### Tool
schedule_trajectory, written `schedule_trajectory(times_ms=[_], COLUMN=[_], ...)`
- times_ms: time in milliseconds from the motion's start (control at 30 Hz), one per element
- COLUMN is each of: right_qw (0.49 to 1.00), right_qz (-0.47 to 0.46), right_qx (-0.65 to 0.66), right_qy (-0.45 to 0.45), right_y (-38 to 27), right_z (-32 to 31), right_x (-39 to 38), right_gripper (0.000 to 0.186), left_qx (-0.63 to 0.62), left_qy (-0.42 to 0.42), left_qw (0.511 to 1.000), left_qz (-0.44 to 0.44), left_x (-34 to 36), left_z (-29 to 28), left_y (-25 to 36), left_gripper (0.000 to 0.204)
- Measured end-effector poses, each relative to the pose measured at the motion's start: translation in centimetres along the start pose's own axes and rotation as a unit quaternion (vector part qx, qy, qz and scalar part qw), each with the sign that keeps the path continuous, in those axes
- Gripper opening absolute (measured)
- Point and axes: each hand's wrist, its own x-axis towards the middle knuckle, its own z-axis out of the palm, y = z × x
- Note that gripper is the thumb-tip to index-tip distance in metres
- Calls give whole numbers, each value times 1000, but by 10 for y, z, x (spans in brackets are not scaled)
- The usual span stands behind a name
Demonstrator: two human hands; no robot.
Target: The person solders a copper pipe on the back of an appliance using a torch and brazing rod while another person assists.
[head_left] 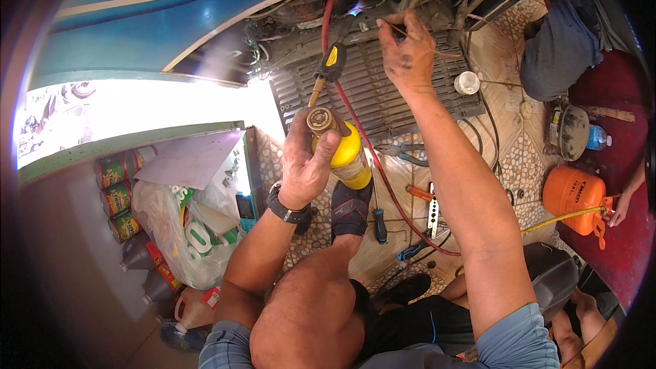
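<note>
Knee (307,324) below | yellow torch (351,158) inside curled left hand (306,167) | thin rod (446,52) in pinching right hand (408,56)

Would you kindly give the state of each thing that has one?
Yellow cylindrical canister, tilted, gripped by left hand
Thin straight rod, pinched by right hand
Blue-and-black screwdriver, lying on patterned floor
Clear plastic bag, filled
Orange rounded tank, yellow hose at one end
White round container, open or lidded unclear

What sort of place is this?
Probably a makeshift repair spot: blue cabinet with its base open, screwdriver on the tiled floor, yellow gas torch in the left hand.
</note>
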Motion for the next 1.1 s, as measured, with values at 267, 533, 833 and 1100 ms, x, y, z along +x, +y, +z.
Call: schedule_trajectory(times_ms=[267, 533, 833, 1100], right_qw=[1000, 1000, 1000, 1000], right_qz=[24, 5, -27, -22], right_qx=[18, 11, 8, 9], right_qy=[-10, 0, -2, -1], right_y=[-2, -4, -2, -3], right_z=[0, 1, -1, -2], right_x=[-1, -2, -3, -5], right_gripper=[15, 15, 15, 14], left_qx=[4, -13, -22, -22], left_qy=[-6, -4, -4, -16], left_qw=[1000, 1000, 1000, 1000], left_qz=[-9, -2, -11, 1], left_x=[-2, -2, -2, -2], left_z=[-2, -1, -1, -3], left_y=[-1, -4, 0, -5], left_gripper=[50, 46, 46, 47])
